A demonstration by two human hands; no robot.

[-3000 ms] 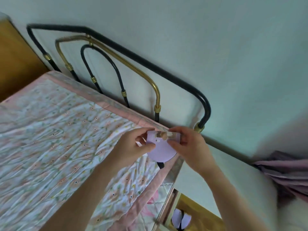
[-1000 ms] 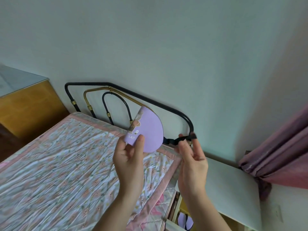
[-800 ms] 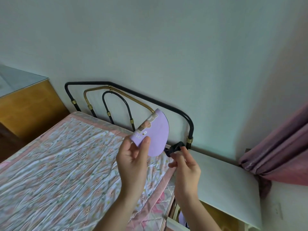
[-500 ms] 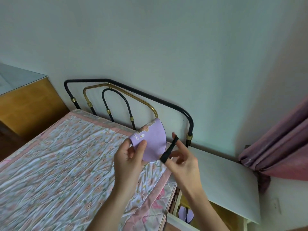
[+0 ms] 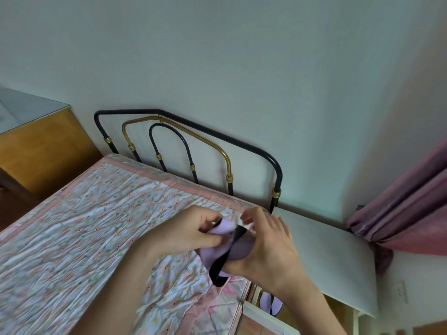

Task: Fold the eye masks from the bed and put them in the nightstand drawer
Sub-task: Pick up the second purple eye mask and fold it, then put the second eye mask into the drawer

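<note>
Both hands work one lilac fabric eye mask [image 5: 219, 250] above the bed's corner: left hand [image 5: 191, 232] pinches it, right hand [image 5: 263, 247] grips it, black strap [image 5: 223, 259] looped across. Another lilac mask [image 5: 270, 303] already lies in the open nightstand drawer [image 5: 263, 313]; this one isn't stowed yet.

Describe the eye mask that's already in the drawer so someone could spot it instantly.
Find the white nightstand right of the bed. Below its top, in the open drawer, lies a folded lilac eye mask with a black strap. Unlike the lilac mask being folded, no hand touches it.
</note>
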